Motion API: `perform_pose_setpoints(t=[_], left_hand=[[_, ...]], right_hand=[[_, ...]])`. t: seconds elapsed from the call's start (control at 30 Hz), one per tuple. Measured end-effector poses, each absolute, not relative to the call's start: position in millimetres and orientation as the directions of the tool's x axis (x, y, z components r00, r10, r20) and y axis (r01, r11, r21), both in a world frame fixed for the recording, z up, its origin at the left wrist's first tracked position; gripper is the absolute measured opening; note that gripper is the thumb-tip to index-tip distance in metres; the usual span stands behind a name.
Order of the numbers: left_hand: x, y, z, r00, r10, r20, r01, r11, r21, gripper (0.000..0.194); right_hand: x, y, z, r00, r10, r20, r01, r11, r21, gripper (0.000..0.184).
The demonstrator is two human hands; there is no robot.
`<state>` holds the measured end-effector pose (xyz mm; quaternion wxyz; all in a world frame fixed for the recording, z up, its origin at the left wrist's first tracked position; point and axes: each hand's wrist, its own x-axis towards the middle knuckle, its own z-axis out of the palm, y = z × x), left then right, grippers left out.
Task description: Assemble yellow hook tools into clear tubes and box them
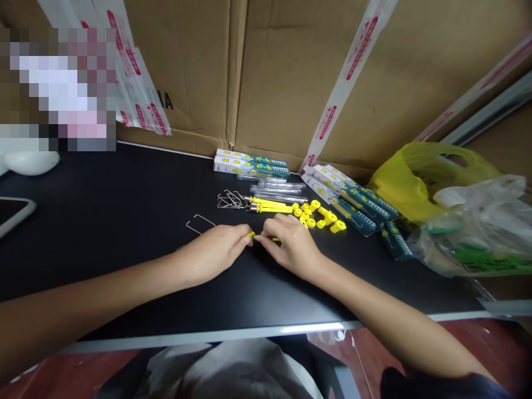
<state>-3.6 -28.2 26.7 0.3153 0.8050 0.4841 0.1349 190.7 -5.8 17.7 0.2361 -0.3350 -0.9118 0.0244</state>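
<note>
My left hand [218, 252] is closed, with a small yellow plastic piece [250, 234] pinched at its fingertips. A bent metal wire [201, 223] sticks out beyond that hand's knuckles; whether it joins the yellow piece is hidden. Close by on the right, my right hand [288, 244] is pinched shut, its fingertips almost meeting the yellow piece. A bit of yellow shows under its curled fingers, too covered to name. Just beyond the hands lie yellow rods [272, 207] with metal ends, a tangle of wire hooks [230, 200], and several yellow plastic caps [328, 216].
Clear plastic tubes [278, 188] lie behind the rods. Slim printed boxes [251, 164] rest against the cardboard [274, 83], with more boxes [341, 197] to the right. A yellow bag [399, 183] and a clear plastic bag [477, 233] occupy the table's right end.
</note>
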Motion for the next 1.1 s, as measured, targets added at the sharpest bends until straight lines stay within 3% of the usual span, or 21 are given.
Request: perform_pose_setpoints(t=[0.13, 0.37, 0.6, 0.67, 0.87, 1.0, 1.1], left_hand=[[-2, -30, 26, 0.478, 0.877, -0.059, 0.710, -0.346, 0.614, 0.024], [-1, -35, 33, 0.400, 0.916, 0.013, 0.659, -0.297, 0.691, 0.028], [-1, -32, 28, 0.345, 0.937, 0.056, 0.615, -0.271, 0.741, 0.020], [-2, -31, 27, 0.330, 0.941, 0.077, 0.605, -0.273, 0.748, 0.015], [-7, -26, 26, 0.389, 0.914, 0.111, 0.590, -0.340, 0.732, 0.013], [-9, -25, 28, 0.471, 0.874, 0.118, 0.551, -0.396, 0.735, 0.021], [-10, -25, 30, 0.533, 0.843, 0.068, 0.546, -0.404, 0.734, 0.032]], right_hand=[[188, -9, 16, -0.618, 0.650, 0.443, 0.622, 0.749, -0.231, 0.025], [185, -14, 15, -0.525, 0.646, 0.554, 0.620, 0.736, -0.271, 0.028], [185, -15, 18, -0.573, 0.625, 0.530, 0.559, 0.771, -0.306, 0.017], [185, -15, 20, -0.574, 0.636, 0.515, 0.520, 0.770, -0.371, 0.012], [185, -12, 25, -0.549, 0.749, 0.372, 0.314, 0.597, -0.738, 0.013], [188, -6, 27, -0.609, 0.739, 0.290, 0.240, 0.520, -0.820, 0.040], [193, -2, 33, -0.667, 0.706, 0.239, 0.252, 0.515, -0.819, 0.040]])
